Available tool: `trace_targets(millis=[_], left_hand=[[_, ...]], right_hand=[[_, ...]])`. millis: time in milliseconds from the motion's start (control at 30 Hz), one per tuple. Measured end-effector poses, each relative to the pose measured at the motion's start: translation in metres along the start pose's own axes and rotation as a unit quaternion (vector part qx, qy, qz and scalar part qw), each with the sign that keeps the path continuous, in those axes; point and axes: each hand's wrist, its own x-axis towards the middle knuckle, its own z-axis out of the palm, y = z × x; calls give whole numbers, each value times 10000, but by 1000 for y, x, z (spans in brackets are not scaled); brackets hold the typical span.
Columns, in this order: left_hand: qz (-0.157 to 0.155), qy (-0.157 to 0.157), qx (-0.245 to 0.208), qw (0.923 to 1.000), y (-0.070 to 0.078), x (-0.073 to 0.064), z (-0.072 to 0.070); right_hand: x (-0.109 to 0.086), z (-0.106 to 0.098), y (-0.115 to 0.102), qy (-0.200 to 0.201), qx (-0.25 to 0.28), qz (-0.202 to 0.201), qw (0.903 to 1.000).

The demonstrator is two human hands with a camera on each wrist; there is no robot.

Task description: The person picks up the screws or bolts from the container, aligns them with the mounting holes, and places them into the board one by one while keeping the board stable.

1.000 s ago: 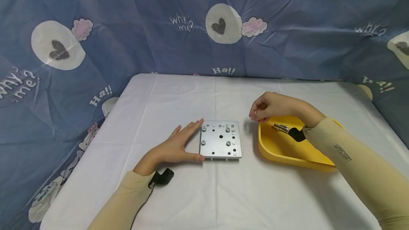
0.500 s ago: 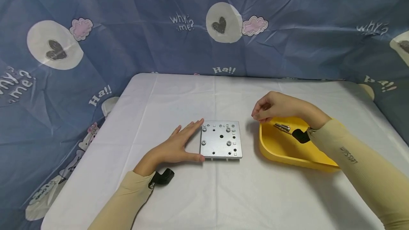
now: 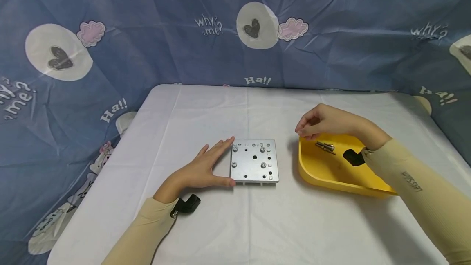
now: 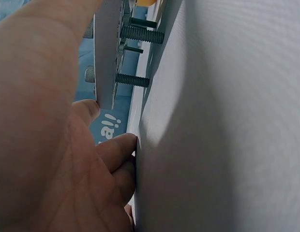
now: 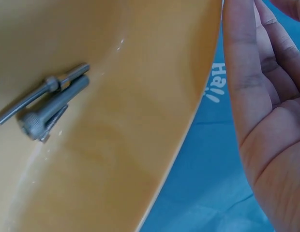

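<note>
A square silver metal plate (image 3: 245, 169) with several holes lies mid-table. Several socket head screws (image 3: 263, 165) sit in it; in the left wrist view, threaded shanks (image 4: 133, 80) stick out beneath it. My left hand (image 3: 198, 171) spreads at the plate's left side, its index fingertip by the far left corner and thumb at the near one. Over the far left rim of a yellow tray (image 3: 324, 185), my right hand (image 3: 324, 124) hovers with fingers loosely bent and nothing visible in it. Its fingertips are cut off in the right wrist view. Metal bolts (image 3: 325, 147) lie together inside the tray.
A white cloth (image 3: 206, 113) covers the table. Behind and left of it hangs a blue patterned cloth (image 3: 154, 44). The plate stands left of the tray, with a strip of white cloth between them. A black wrist camera (image 3: 188, 204) sits below the left hand.
My right hand has shifted a little to the right, further over the tray, uncovering more of the bolts. My left hand and the plate keep their places.
</note>
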Motion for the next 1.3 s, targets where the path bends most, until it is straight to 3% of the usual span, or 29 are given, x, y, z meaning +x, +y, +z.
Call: trace_targets(millis=[700, 933, 1300], left_hand=[[-58, -20, 4, 10000, 2, 2, 2], [-89, -14, -28, 10000, 5, 0, 0], [-96, -28, -1, 9999, 7, -1, 1]], right_hand=[[-25, -5, 38, 142, 427, 145, 9989], [-32, -10, 47, 341, 60, 319, 9989], [-47, -11, 62, 235, -641, 573, 9960]])
